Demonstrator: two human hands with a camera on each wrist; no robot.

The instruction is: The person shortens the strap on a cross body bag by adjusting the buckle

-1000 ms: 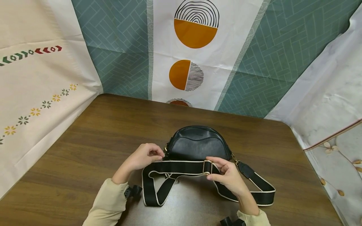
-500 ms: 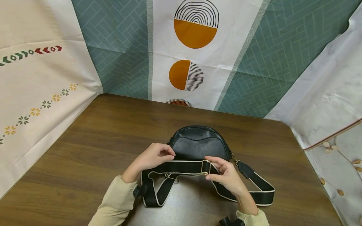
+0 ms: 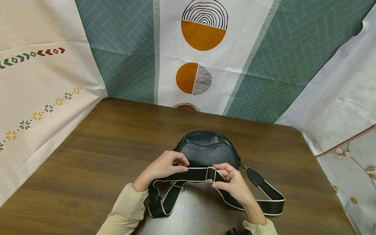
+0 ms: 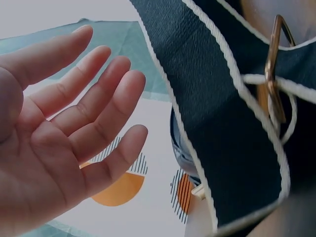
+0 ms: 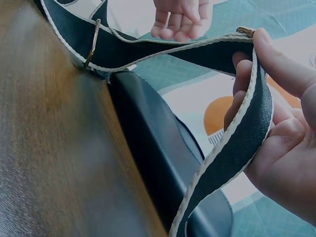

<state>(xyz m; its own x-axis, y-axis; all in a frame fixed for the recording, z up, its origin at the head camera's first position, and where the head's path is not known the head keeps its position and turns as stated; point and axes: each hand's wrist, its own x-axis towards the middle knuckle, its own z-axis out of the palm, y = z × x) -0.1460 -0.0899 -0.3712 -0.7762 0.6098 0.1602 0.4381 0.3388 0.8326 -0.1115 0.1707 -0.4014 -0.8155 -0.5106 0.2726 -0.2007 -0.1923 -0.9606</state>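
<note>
A black half-moon handbag (image 3: 208, 150) stands on the table, its black strap (image 3: 188, 175) with white corded edges looped in front of it. My right hand (image 3: 235, 182) pinches the strap beside a gold slider buckle (image 3: 210, 175), and the right wrist view shows its fingers (image 5: 242, 79) behind the strap and the thumb on the near edge. My left hand (image 3: 165, 166) hovers at the strap's left part. In the left wrist view its fingers (image 4: 108, 103) are loosely bent and apart from the strap. A second gold buckle (image 4: 273, 69) sits lower on the strap.
The brown wooden table (image 3: 102, 156) spreads out around the bag. A patterned cloth (image 3: 129, 49) hangs behind it, with pale cloths at left and right. At the bag's right side, a gold clasp (image 3: 243, 164) joins the strap end.
My left hand has moved right along the strap, toward the right hand. The right hand and the slider buckle have shifted slightly left. The bag stays in place.
</note>
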